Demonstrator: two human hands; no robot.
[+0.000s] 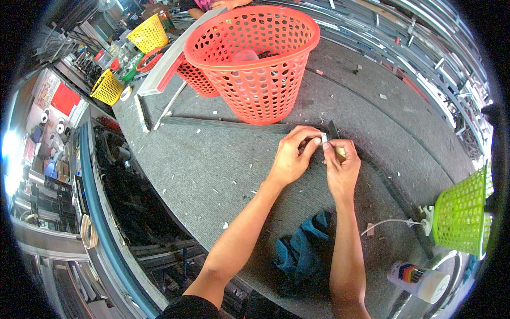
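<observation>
Over the grey carpeted table [175, 159], both hands meet near the foot of a large red perforated basket [255, 90]. My left hand [295, 154] is closed, with thumb and fingertips pinching around a small whitish piece [324, 137]. My right hand [342, 162] pinches from the other side, its thumb beside the same piece. A yellowish thing [340, 152] shows partly within the right hand; its kind is hidden. A dark thin blade-like piece [333, 129] sticks up just beyond the right fingers. Behind the left hand lies a long dark ribbed strip [228, 125].
A blue cloth [305, 244] lies between my forearms. To the right are a green basket [461, 212] and a white bottle [417, 280]. Long metal profiles [393, 32] line the far side; a light-coloured bar [170, 64] lies left of the red basket. Another person's arm [228, 4] shows behind.
</observation>
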